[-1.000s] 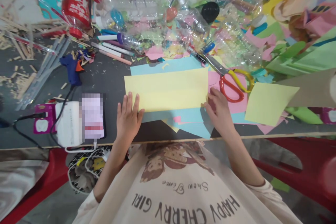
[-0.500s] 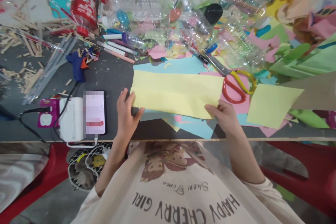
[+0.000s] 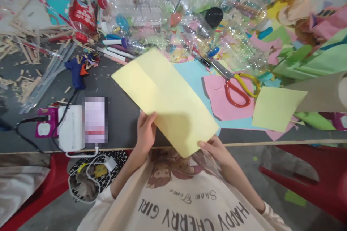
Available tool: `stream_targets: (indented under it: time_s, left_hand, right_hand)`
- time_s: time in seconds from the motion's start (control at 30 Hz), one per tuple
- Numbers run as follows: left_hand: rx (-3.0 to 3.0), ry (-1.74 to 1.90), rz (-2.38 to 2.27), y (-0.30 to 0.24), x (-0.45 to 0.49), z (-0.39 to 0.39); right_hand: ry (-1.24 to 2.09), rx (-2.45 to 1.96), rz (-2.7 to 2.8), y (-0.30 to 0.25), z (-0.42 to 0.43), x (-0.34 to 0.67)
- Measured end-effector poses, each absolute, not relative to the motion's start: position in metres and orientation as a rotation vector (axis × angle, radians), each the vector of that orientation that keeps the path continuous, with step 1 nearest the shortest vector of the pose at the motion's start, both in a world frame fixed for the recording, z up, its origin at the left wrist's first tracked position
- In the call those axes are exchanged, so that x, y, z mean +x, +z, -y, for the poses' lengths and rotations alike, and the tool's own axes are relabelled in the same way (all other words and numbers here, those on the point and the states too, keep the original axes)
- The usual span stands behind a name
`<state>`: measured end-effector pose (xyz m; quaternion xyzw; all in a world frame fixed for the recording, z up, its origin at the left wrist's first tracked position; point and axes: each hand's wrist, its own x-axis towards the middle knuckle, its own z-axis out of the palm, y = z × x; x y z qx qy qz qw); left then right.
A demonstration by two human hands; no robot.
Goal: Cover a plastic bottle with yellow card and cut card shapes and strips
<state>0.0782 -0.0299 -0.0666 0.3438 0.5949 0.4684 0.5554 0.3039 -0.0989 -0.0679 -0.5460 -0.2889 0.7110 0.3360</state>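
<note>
A long sheet of yellow paper point(image 3: 173, 95) is tilted in front of me, its far end up and to the left, its near corner over the table edge. My left hand point(image 3: 146, 130) pinches its lower left side, thumb on top. At the near right end my right hand point(image 3: 213, 148) grips the sheet, thumb above and the other fingers hidden beneath. Scissors point(image 3: 238, 92) with one red and one yellow handle lie to the right on pink paper point(image 3: 211, 97). Blue paper point(image 3: 193, 74) lies partly under the pink piece.
Clear plastic bottles point(image 3: 146, 7) and paper scraps crowd the back. A blue glue gun point(image 3: 76, 74), wooden sticks and clear glue sticks are at left. A phone point(image 3: 94, 119) sits beside a white box point(image 3: 71, 126) with cables. A smaller yellow-green sheet point(image 3: 279, 108) lies at right.
The yellow paper has been lifted and turned clockwise, its right end coming toward me. My left hand has moved right and closed on its side; my right hand has come nearer my body.
</note>
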Motion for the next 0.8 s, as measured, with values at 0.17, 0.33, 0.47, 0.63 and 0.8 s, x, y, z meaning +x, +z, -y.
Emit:
stream_targets:
  time_s: [0.17, 0.33, 0.47, 0.63, 0.8]
  left_hand:
    - [0.945, 0.978, -1.28, -0.042, 0.059, 0.0]
    - [1.077, 0.923, -1.211, -0.041, 0.083, -0.042]
    - [1.39, 1.126, -1.435, -0.067, 0.099, -0.063]
    - [1.511, 0.997, -1.311, -0.084, 0.102, -0.059]
    - [1.019, 0.921, -0.963, -0.067, 0.104, -0.043]
  right_hand:
    - [1.829, -1.218, 0.87, -0.051, 0.047, 0.329]
    - [1.689, -1.315, 1.041, -0.046, -0.023, 0.316]
    - [1.391, -1.409, 1.05, -0.058, -0.064, 0.3]
    - [1.288, -1.301, 1.121, -0.073, -0.074, 0.292]
    - [1.544, -1.22, 1.147, -0.078, -0.067, 0.287]
